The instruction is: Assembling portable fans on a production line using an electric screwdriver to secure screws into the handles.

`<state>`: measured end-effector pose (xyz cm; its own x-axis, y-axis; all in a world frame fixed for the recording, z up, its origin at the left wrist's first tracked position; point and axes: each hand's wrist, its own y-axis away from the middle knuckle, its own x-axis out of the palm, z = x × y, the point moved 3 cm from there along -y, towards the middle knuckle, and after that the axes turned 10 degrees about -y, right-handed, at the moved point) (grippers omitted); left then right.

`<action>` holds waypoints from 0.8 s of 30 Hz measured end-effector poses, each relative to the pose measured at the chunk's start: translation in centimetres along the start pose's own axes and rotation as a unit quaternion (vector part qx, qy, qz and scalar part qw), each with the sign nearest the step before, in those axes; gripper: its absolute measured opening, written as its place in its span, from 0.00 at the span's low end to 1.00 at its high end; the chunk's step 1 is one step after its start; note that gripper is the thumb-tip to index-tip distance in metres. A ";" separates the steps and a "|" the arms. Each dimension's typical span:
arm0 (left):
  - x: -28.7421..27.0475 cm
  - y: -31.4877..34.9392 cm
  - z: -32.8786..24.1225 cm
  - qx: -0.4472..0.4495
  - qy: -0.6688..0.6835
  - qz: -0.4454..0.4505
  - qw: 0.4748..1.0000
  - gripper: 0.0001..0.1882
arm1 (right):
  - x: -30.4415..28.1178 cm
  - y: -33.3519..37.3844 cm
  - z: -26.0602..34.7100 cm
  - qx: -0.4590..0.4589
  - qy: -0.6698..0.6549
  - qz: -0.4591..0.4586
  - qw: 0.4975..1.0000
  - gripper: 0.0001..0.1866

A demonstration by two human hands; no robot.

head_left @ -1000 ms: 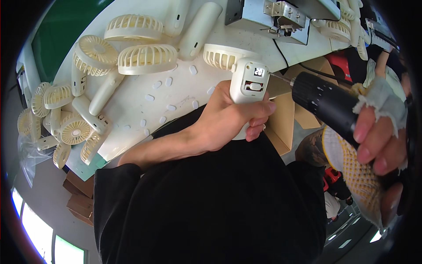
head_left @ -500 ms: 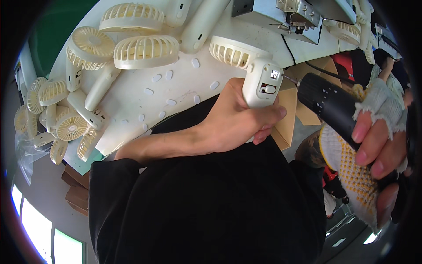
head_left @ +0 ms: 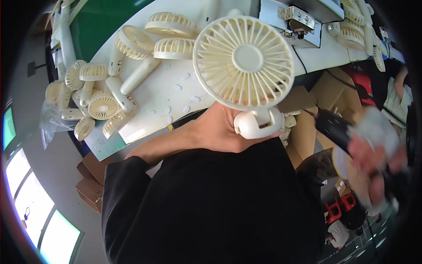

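My left hand [head_left: 217,130] is closed round the handle of a cream handheld fan [head_left: 248,58], whose round grille faces up and covers most of the fingers. The handle behind the hinge is hidden. At the right, my right hand [head_left: 371,158], in a white glove with bare fingertips, grips a black electric screwdriver [head_left: 333,125]. This hand is blurred by motion. The screwdriver's thin bit points up and left, apart from the fan. Left of the held fan, several similar fans [head_left: 175,47] lie on the white table [head_left: 149,90].
Small pale oval pieces [head_left: 177,87] are scattered over the table. A metal fixture [head_left: 303,20] stands at the back. An open cardboard box [head_left: 343,90] is below the table edge at the right, fans beside its flap. A clear plastic bag [head_left: 55,121] hangs at the left edge.
My left hand has turned the fan from handle-face up to grille up. The screwdriver has moved away from the handle, to the right and slightly down. The view has shifted too.
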<state>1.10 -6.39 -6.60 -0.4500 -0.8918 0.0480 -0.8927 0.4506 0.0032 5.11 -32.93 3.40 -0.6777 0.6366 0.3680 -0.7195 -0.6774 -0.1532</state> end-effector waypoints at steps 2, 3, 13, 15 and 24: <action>-1.0 -0.6 -0.4 0.068 -0.150 0.059 0.985 0.19 | -1.8 0.8 -7.0 -0.012 -0.026 -0.172 0.985 0.08; -1.5 -0.3 -0.5 0.035 -0.190 0.075 0.978 0.23 | -2.8 0.1 -11.2 -0.057 -0.026 -0.228 0.972 0.14; -17.7 -15.0 -7.5 -0.038 -0.662 -0.139 0.736 0.21 | -3.7 -2.4 -20.6 -0.069 0.177 -0.323 0.927 0.34; -21.9 -19.7 -4.5 -0.101 -0.692 -0.101 0.707 0.26 | -3.5 -2.7 -20.1 -0.043 0.166 -0.313 0.934 0.32; -29.2 -27.5 -2.1 -0.122 -0.692 -0.096 0.705 0.45 | -5.5 -0.2 -22.6 -0.075 0.238 -0.382 0.890 0.39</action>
<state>38.84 7.39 -5.97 -0.0652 -0.0482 -0.9967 -0.9857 0.1586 0.0568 5.58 -27.98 -19.35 0.0555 0.9984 -0.0068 -0.9860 0.0537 -0.1581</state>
